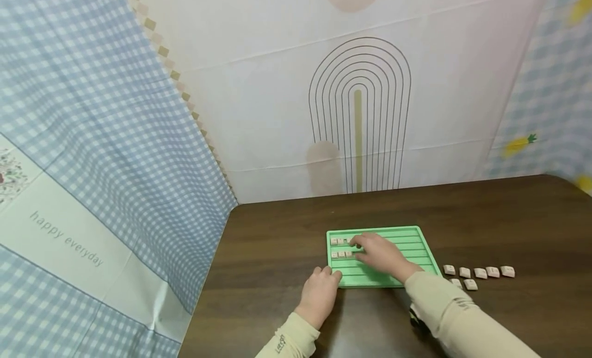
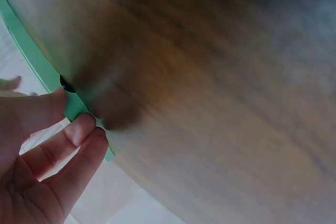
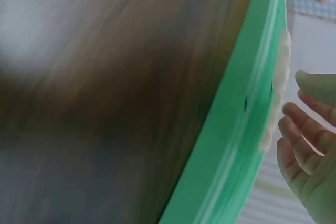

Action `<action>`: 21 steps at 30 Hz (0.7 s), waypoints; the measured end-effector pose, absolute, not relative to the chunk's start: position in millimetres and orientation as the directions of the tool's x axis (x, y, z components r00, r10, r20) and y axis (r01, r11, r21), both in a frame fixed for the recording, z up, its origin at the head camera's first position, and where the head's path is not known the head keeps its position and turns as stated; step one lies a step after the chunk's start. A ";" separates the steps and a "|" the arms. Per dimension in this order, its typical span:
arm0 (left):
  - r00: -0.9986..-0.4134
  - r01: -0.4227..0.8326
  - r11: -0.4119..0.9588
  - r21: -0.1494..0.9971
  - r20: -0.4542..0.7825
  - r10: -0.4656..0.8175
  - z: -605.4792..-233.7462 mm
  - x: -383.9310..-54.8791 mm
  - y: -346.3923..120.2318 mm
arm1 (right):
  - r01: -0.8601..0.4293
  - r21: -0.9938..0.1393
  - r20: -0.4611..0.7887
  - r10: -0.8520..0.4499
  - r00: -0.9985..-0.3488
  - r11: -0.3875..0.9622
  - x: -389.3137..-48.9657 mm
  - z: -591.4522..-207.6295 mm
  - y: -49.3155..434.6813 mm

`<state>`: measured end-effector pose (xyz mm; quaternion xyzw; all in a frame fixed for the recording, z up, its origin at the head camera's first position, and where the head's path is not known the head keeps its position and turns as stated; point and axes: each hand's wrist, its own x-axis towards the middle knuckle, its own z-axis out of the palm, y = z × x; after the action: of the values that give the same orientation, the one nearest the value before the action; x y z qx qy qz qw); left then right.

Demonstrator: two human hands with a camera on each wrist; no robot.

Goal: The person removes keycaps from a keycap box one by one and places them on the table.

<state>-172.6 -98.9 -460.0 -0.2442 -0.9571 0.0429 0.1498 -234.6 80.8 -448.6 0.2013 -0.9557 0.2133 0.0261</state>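
Note:
A green ridged tray point(image 1: 370, 282) lies on the table, with short rows of small cream keycaps point(image 1: 341, 254) at its left side. My left hand point(image 1: 320, 291) grips the tray's near left corner; in the left wrist view the thumb and fingers point(image 2: 79, 129) bracket that green corner. Over the tray's upper left part reaches my right hand point(image 1: 381, 252), index fingertip right at the end of the top row. In the right wrist view its fingers point(image 3: 302, 129) are loosely bent and spread beside the cream row point(image 3: 278, 93), with nothing visible between them.
Several loose cream keycaps point(image 1: 480, 272) lie on the dark wooden table point(image 1: 532, 224) to the right of the tray, next to my right sleeve point(image 1: 444, 301). A patterned cloth point(image 1: 268, 116) hangs behind the table, and a blue checked one point(image 1: 139, 142) at the left.

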 end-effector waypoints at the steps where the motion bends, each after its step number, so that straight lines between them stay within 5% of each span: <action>1: -0.838 0.453 0.877 -0.160 0.261 0.480 -460.0 -172.3 -99.0 | -0.393 -0.389 0.131 -0.373 -0.919 0.833 -235.1 -450.3 75.3; 21: -0.825 0.451 0.873 -0.183 0.287 0.486 -461.7 -171.9 -99.8 | -0.318 -0.315 0.151 -0.284 -0.947 0.894 -238.0 -462.3 53.0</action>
<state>-171.9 -99.8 -461.7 -0.2457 -0.9538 0.0537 0.1642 -238.0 53.0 -462.3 0.1550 -0.9718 0.1701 0.0505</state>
